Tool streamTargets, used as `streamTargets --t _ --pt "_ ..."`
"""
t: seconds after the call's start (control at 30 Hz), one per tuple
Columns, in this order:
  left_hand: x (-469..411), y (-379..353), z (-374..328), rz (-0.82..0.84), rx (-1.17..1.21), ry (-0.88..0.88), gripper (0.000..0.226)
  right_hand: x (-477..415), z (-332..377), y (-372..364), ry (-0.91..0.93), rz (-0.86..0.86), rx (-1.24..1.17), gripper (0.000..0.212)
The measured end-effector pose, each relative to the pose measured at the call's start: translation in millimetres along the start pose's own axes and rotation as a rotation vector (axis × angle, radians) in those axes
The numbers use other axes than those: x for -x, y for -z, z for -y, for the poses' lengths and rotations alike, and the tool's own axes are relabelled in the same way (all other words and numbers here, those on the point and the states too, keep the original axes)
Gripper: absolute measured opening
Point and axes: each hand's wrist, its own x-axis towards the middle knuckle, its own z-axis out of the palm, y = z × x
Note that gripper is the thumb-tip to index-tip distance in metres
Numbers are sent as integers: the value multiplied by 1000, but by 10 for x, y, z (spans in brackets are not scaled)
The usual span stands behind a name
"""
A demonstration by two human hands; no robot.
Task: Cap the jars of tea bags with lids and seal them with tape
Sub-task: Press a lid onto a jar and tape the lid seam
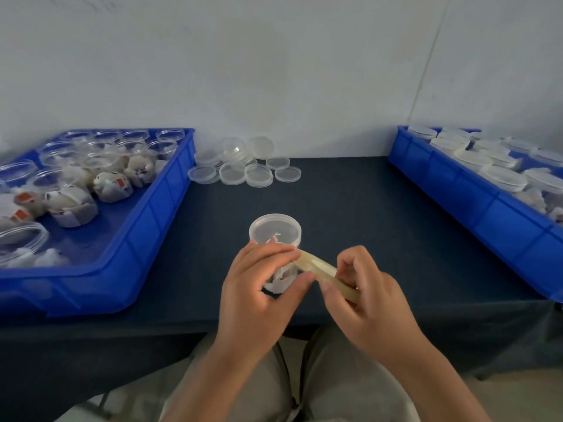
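A clear jar of tea bags (275, 236) with a clear lid on top stands near the table's front edge. My left hand (259, 290) grips the jar's side, fingers curled round it below the lid. My right hand (362, 293) holds a roll of clear yellowish tape (323, 271) just right of the jar. A strip of tape runs from the roll to the jar's side under the lid. Loose clear lids (243, 169) lie in a pile at the back of the table.
A blue tray (146, 226) at the left holds several open jars of tea bags. Another blue tray (475, 196) at the right holds several capped jars. A dark cloth (365, 214) covers the table. A pale wall stands behind.
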Motion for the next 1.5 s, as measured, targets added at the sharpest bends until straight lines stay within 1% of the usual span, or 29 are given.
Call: streamTargets --t 0.07,0.13,0.23,0.3,0.4,0.47,0.57,0.63,0.73,0.77,0.87,0.97,1.03,1.13,1.2,1.3,1.33,1.37,1.4,1.43,1.5 --pt "21 -5 -54 -5 105 85 26 0 2 -14 11 2 -2 24" --pt "45 -15 -99 -25 134 116 16 -3 -9 -16 24 22 6 24" --pt "58 9 -145 -15 -3 46 12 -7 -38 14 28 91 -29 41" --pt "61 24 -178 27 -119 -42 15 0 -45 47 -13 183 -113 44" --pt "60 25 -229 56 -182 -111 23 -2 -9 68 -140 323 -364 37" --pt "54 39 -258 61 -198 -124 26 -21 16 59 -234 340 -522 33" --pt "28 74 -266 69 -212 -109 28 -25 40 29 -304 353 -592 30" --pt "4 100 -250 77 -202 -100 24 -25 50 0 -283 375 -577 29" --pt "-38 161 -203 98 -215 -131 20 -38 9 -25 -252 360 -520 33" --pt "-48 180 -186 96 -231 -134 20 -46 -17 -20 -239 348 -468 33" --pt "-39 198 -153 59 -201 -68 18 -62 -82 15 -153 295 -196 36" --pt "-21 182 -123 32 -167 -39 13 -68 -115 48 -119 295 -56 26" --pt "-34 172 -98 53 -184 -68 15 -70 -133 62 -123 317 -28 19" --pt "-55 139 -37 62 -209 -98 28 -75 -145 55 -130 284 2 22" --pt "-48 98 28 15 -151 -17 42 -84 -145 45 -125 242 36 24" --pt "-57 2 196 -80 -16 240 77 -101 -150 46 -129 199 69 27" --pt "-80 -35 245 -59 53 345 87 -103 -151 50 -131 198 74 28" --pt "-115 -70 287 -16 134 432 93 -104 -151 55 -134 205 79 29" --pt "-153 -98 333 25 209 486 90 -106 -149 59 -138 219 83 30" --pt "-185 -113 380 52 255 502 82 -105 -147 61 -140 236 88 31" --pt "-224 -90 446 80 258 471 72 -102 -138 66 -141 266 98 30"
